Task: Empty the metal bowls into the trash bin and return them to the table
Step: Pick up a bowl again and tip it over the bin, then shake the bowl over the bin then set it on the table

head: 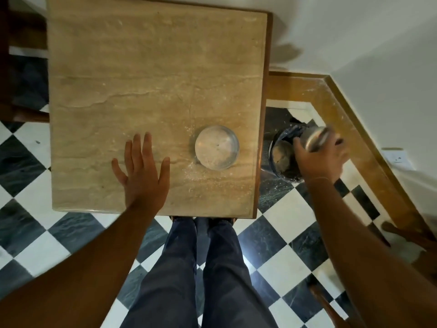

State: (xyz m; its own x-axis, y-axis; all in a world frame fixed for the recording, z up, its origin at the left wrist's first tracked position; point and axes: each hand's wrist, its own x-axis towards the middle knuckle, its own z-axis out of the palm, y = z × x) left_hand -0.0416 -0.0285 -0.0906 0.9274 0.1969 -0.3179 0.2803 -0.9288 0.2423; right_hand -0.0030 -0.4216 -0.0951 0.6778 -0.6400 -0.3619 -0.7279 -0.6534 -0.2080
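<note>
One metal bowl (216, 150) stands upright on the marble table (146, 74), near its right edge, with pale powdery residue inside. My right hand (319, 157) grips a second metal bowl (315, 137), tilted on its side and blurred, right above the trash bin (282, 155). The bin stands on the floor just off the table's right edge; it has a dark liner and brownish waste inside. My left hand (142, 166) rests flat on the tabletop with fingers spread, holding nothing, left of the upright bowl.
White crumbs lie scattered on the table around the upright bowl. A wooden skirting (343, 110) runs along the wall behind the bin. Chequered black-and-white floor tiles surround the table. My legs stand at the table's front edge. Dark wooden furniture sits at far left.
</note>
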